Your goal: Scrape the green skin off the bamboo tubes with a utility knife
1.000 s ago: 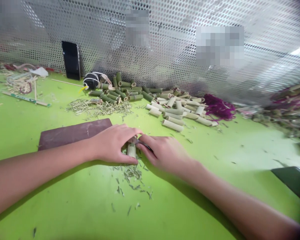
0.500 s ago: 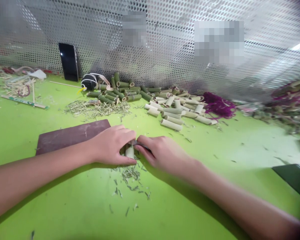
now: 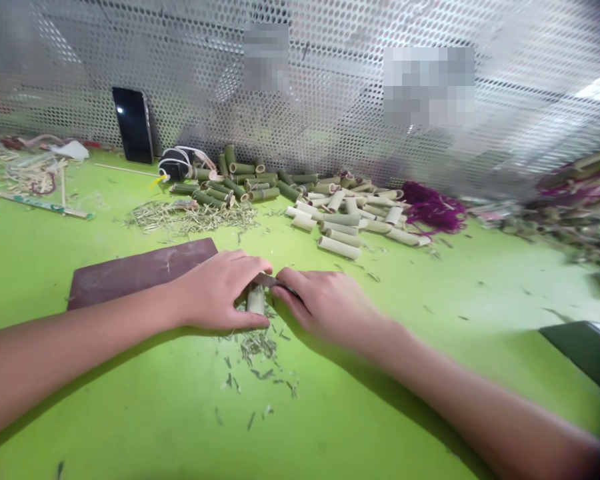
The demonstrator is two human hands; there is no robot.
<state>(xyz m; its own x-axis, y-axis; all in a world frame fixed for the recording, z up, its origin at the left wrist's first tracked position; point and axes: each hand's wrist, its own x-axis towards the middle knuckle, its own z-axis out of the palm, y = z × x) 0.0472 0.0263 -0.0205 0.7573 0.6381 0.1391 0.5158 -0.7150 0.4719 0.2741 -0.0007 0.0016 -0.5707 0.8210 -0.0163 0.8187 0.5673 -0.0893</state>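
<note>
Your left fingers (image 3: pixel 249 320) are closed on a tube (image 3: pixel 255 302), thumb at its near end, the rest curled over its far side. Your right fingers (image 3: pixel 291 298) pinch a knife (image 3: pixel 266 280), whose blade crosses the tube's far part. It runs so near your left forefinger that I cannot tell whether they touch. Shavings (image 3: pixel 259 345) lie on the worktop (image 3: pixel 180 407) just nearer you than your left thumb; a board (image 3: pixel 137 272) lies left of your left fingers, and pale tubes (image 3: pixel 339 248) lie beyond your right fingers.

The tube looks like bamboo: probably light and stiff, perhaps slick where smooth, apt to roll under the blade and liable to split if pressed hard. It is best held low along its sides, with your fingertips well clear of the edge.
</note>
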